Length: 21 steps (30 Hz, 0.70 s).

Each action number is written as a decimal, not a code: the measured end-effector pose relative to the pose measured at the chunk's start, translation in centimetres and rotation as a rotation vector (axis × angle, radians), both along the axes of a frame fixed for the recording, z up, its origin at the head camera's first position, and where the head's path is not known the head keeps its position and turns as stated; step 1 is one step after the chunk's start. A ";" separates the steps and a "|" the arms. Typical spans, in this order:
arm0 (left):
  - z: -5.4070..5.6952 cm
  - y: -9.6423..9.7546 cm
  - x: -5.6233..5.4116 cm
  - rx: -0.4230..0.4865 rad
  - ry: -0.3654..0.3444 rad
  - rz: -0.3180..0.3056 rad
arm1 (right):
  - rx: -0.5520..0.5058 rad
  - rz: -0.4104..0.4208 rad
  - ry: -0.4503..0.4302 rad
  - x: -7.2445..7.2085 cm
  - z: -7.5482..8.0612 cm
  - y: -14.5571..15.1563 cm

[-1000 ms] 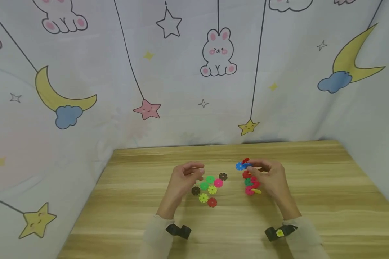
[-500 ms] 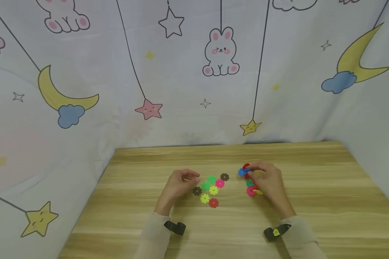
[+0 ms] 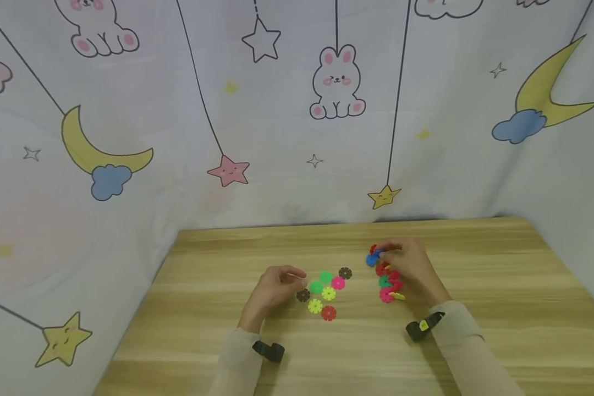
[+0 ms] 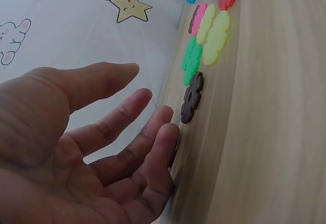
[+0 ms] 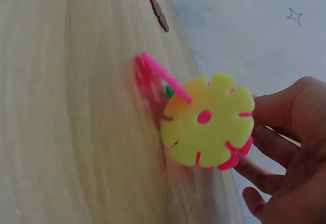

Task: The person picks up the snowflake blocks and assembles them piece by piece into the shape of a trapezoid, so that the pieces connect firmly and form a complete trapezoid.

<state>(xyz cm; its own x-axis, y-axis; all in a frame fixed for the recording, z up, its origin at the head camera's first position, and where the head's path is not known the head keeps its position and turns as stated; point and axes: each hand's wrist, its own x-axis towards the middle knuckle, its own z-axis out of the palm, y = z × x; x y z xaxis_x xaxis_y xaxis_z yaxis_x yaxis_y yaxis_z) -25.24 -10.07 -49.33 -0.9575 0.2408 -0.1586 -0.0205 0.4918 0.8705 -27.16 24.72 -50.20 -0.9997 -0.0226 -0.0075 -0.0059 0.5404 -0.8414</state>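
Brightly, a chain of joined discs point(image 3: 385, 281) trailed from the right hand point(image 3: 412, 263), which pinched a blue disc point(image 3: 372, 259) near its far end.
Loose discs point(image 3: 329, 293) lay flat on the desk point(image 3: 351, 355) beside the left hand point(image 3: 275, 287), its fingers loosely bent.

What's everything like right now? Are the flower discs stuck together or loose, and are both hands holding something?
Left hand: holding nothing, fingers bent
Right hand: pinching the joined discs
Joined discs: slotted together
Loose discs: flat on the table, unjoined
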 end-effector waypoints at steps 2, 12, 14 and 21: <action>-0.2 -0.1 0.0 0.002 -0.005 -0.002 | -0.017 0.008 -0.004 -0.2 -0.4 0.3; -0.4 0.1 0.1 -0.081 0.079 -0.037 | -0.111 -0.160 0.179 2.4 -0.4 0.3; -0.4 0.0 0.1 -0.104 0.075 -0.035 | -0.157 -0.163 0.240 3.2 -0.1 -0.2; -0.5 0.0 0.1 -0.163 0.068 -0.058 | -0.378 -0.065 0.269 4.9 0.6 -2.1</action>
<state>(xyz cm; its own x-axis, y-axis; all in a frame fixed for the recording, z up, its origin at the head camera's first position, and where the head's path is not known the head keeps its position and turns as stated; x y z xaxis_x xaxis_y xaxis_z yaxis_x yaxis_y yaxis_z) -25.14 -10.09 -49.81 -0.9527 0.2721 -0.1356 0.0679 0.6253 0.7774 -22.29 22.58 -49.57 -0.9644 0.0891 0.2489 -0.2270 0.2030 -0.9525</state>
